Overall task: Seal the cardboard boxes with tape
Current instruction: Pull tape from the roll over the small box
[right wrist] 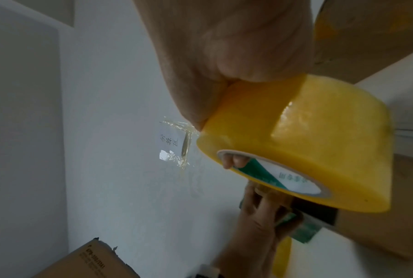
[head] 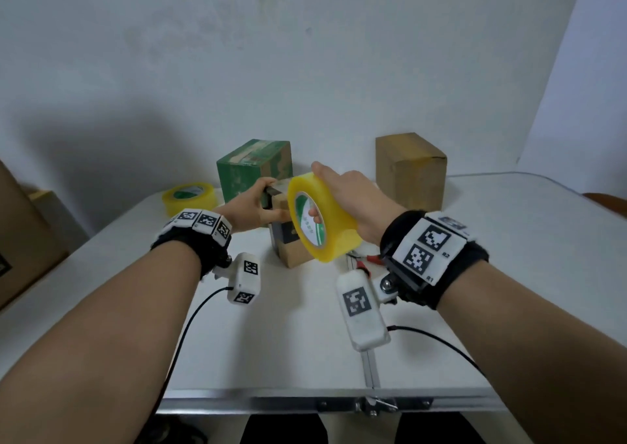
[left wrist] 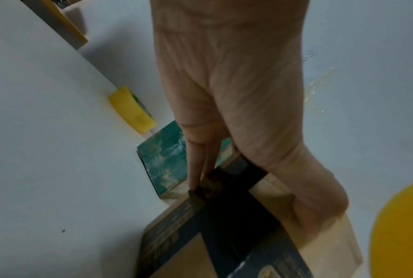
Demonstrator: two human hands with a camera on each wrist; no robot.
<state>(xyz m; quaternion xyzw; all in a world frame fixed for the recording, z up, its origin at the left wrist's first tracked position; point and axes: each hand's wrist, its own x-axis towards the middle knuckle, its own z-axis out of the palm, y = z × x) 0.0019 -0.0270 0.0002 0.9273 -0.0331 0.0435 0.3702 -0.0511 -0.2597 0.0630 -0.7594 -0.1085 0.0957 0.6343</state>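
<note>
A small brown cardboard box (head: 291, 252) with dark print stands at the table's middle. My left hand (head: 261, 201) grips its top, fingers over the far edge and thumb on the near face; in the left wrist view the hand (left wrist: 224, 97) reaches down onto the box (left wrist: 176, 244). Just right of and above the box, my right hand (head: 344, 187) holds a big yellow tape roll (head: 325, 221) on edge. Its thumb lies over the rim and its fingers go through the core. The right wrist view shows the roll (right wrist: 319, 143) right over the box (right wrist: 379, 225).
A green box (head: 252, 169) stands behind the small one and a plain brown box (head: 410, 172) at the back right. A second yellow tape roll (head: 190, 197) lies back left. Red-handled scissors (head: 368, 260) lie under my right wrist. A large carton (head: 20, 240) stands off the table's left side.
</note>
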